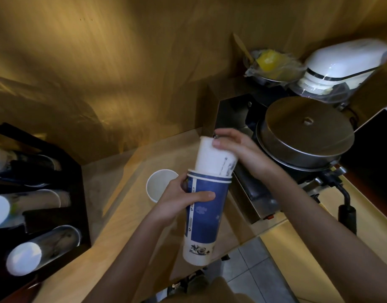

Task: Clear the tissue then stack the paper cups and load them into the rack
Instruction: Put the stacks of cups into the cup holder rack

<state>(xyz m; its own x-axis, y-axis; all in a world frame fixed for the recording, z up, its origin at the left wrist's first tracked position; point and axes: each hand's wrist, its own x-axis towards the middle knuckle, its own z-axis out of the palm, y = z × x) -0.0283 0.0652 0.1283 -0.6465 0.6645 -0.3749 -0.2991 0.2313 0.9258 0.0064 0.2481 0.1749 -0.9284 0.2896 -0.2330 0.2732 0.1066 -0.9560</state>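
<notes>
**Cups being nested above the table**

At far left, the dark rack point(57, 193) holds cup stacks lying in its tubes. One open white cup point(159, 184) stands on the wooden table point(113, 226). The left hand point(181, 200) grips the blue cup stack point(204, 217) near its rims. The right hand point(236, 147) clasps a white cup point(212, 159) partly seated in that stack. A metal lidded appliance point(304, 132) sits at right.

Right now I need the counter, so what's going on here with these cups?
A person is stacking paper cups. The left hand grips a blue cup stack above the counter, while the right hand pushes a white cup down into it, only partly in. One loose cup sits on the counter. The rack at the left already holds cups. No tissue is visible.
</notes>
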